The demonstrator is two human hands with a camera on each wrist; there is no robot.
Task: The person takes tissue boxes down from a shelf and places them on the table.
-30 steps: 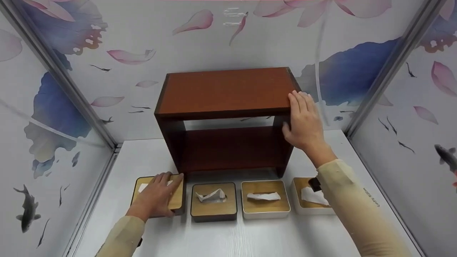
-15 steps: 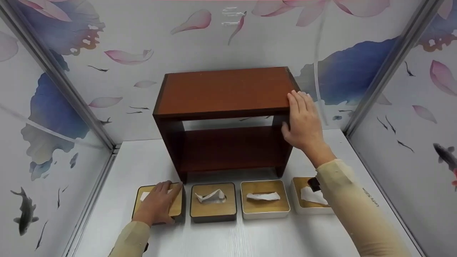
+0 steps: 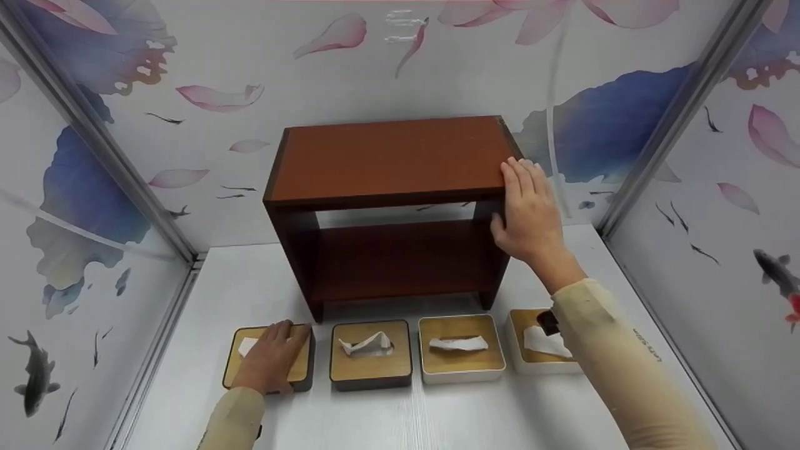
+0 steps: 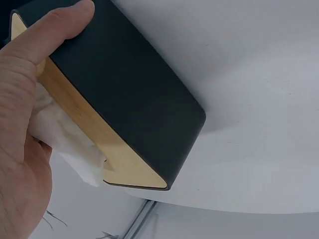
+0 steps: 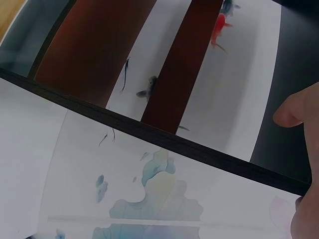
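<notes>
My left hand [image 3: 269, 359] holds the leftmost tissue box [image 3: 302, 369] from above. In the left wrist view, its thumb presses on the dark side of the tissue box [image 4: 129, 94], and white tissue [image 4: 65, 137] pokes out of the wooden lid below the palm. My right hand [image 3: 531, 209] grips the right upright of a small brown wooden shelf [image 3: 394, 159], fingers over the top corner and thumb on the inner face. That thumb [image 5: 291, 112] also shows in the right wrist view beside the dark panel [image 5: 276, 144].
Right of the held box stand a dark tissue box [image 3: 369, 369], a white one [image 3: 461, 369] and another white one [image 3: 525, 359], partly behind the right sleeve. They line up before the shelf on a white table [image 3: 369, 419]. Patterned walls [image 3: 375, 81] enclose the table.
With my left hand on it, the leftmost tissue box has come toward me and then a little left, widening the gap to its neighbour. My right hand stays on the shelf, which stands still.
</notes>
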